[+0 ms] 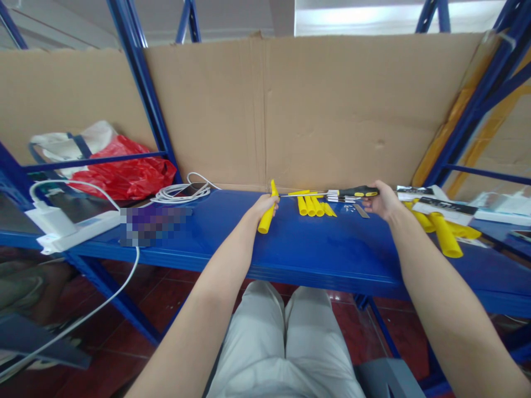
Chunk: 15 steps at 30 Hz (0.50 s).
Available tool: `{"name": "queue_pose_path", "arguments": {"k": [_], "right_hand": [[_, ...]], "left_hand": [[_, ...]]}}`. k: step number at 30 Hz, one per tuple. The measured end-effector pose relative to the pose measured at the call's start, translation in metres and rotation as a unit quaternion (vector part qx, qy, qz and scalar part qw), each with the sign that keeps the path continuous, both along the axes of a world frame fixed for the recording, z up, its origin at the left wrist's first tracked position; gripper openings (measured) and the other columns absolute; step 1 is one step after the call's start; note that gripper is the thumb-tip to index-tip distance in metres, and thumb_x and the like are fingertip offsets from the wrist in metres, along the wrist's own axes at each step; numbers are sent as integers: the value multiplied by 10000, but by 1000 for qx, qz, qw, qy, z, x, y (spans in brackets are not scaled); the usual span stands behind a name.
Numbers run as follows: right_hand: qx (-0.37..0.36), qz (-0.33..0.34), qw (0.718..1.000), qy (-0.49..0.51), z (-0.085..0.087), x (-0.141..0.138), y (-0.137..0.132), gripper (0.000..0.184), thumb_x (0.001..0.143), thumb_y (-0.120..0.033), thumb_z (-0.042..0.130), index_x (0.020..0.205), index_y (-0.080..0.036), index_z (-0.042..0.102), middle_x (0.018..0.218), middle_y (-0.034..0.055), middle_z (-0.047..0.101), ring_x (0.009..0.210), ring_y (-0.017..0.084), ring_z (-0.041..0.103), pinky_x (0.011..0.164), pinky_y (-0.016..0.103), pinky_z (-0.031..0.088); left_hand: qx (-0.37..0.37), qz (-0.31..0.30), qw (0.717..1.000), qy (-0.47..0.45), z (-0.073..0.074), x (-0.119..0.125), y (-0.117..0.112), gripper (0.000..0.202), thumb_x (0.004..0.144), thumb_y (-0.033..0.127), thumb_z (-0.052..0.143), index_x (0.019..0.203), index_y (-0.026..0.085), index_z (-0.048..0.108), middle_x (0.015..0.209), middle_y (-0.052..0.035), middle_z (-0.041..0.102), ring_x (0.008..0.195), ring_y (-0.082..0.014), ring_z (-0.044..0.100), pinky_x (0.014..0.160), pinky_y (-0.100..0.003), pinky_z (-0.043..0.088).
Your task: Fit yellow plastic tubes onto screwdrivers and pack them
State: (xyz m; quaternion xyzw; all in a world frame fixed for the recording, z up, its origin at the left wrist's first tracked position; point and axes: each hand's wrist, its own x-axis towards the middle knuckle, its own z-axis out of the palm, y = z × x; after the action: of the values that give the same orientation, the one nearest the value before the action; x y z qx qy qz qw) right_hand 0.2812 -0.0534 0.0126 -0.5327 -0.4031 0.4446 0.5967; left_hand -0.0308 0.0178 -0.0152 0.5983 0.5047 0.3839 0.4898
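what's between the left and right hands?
In the head view, between the left hand and right hand: a screwdriver, a row of yellow tubes, small pale pieces and a flat grey strip. Other bits are too small to identify.

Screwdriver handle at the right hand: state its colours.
The screwdriver handle is black with yellow parts, seen best in the head view, the only one.
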Motion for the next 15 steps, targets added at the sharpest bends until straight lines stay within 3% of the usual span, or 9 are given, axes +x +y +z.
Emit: {"name": "queue_pose_path", "arguments": {"k": [3,6,9,12,15], "right_hand": [[-8,-13,1000,5,0,2,1,267,882,-433,495,736,-212,462,551,13,466,427,124,388,379,229,303],[-64,-12,998,-8,-2,1,2,401,919,-571,408,798,-201,506,577,54,536,421,148,417,361,245,296],[-93,12,995,-26,-3,-1,2,472,914,-645,364,781,-210,488,505,36,485,368,130,335,333,236,236],[-62,-8,998,-30,-3,-3,3,354,948,-513,393,733,-232,417,434,-20,362,346,108,246,324,217,201],[-26,-27,999,-18,-1,-3,3,236,939,-337,389,729,-230,403,442,-26,339,364,106,243,325,201,202]], "left_hand": [[0,3,1000,-1,-1,0,2,136,823,53,442,837,178,494,436,81,418,329,-86,381,401,-199,323],[0,11,1000,-2,-3,-1,5,142,826,49,438,855,173,501,435,82,420,326,-85,380,397,-197,318],[-1,16,1000,-4,-4,-2,6,141,827,48,440,861,169,503,429,83,418,326,-84,380,390,-195,312],[-1,10,1000,-1,-2,-2,3,144,825,48,443,873,165,511,426,83,420,323,-83,379,388,-193,314],[2,-3,1000,4,1,0,0,136,829,59,443,871,168,513,425,85,420,318,-80,373,388,-191,320]]}}
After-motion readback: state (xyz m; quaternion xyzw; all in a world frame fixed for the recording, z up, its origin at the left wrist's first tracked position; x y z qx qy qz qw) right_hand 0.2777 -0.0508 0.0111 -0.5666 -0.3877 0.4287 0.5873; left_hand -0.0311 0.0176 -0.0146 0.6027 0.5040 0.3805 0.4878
